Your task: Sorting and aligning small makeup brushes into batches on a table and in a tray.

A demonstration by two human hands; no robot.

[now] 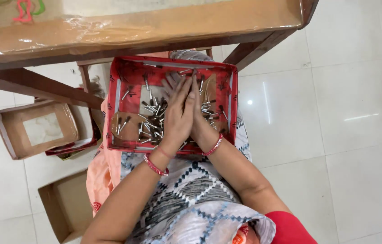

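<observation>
A red shallow box rests on my lap, its floor scattered with several small metal pins with dark tips. My left hand and my right hand are pressed palm to palm above the middle of the box, fingers straight and pointing toward its far wall. The left hand lies partly over the right. Whatever may be between the palms is hidden. Each wrist carries red bangles.
A wooden table wrapped in clear plastic spans the top, its slanted legs on either side of the box. An open brown cardboard box lies on the white tiled floor at left. Another cardboard box sits at lower left.
</observation>
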